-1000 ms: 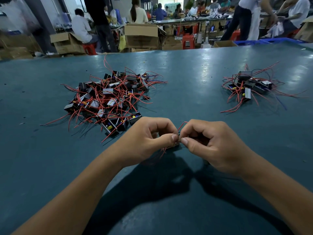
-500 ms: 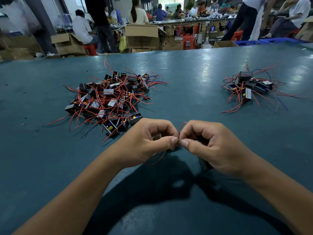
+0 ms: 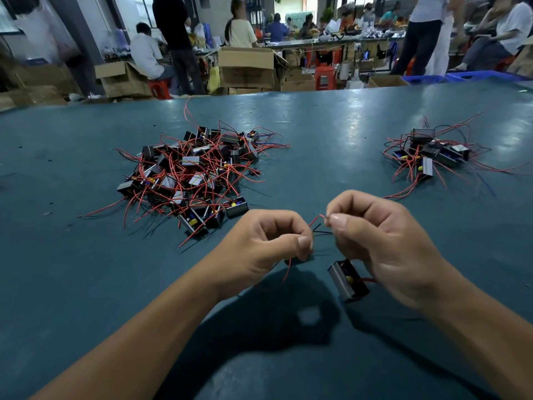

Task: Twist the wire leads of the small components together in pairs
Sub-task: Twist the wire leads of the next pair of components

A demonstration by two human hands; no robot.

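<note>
Two piles of wired parts lie on the table [image 3: 86, 284]: a big pile [image 3: 196, 174] far left, a small pile [image 3: 429, 157] far right. Left hand [image 3: 268, 249] pinches a red wire [image 3: 288, 269]; right hand [image 3: 383, 243] pinches a wire end [image 3: 322, 216], one part [image 3: 347, 280] dangling beneath it.

Light comes from overhead and somewhat ahead, leaving pale glare streaks on the teal table [image 3: 352, 134] and throwing dark, soft-edged shadows of the forearms toward the near edge. The table is evenly lit, moderately bright; the room behind is dimmer, with a brighter opening far back. The right hand [image 3: 383, 241] is slightly smeared by motion, the left hand [image 3: 265, 243] sharper. Wide-angle distortion bows the table's far edge and stretches the corners. The background people [image 3: 239, 27] look soft.
</note>
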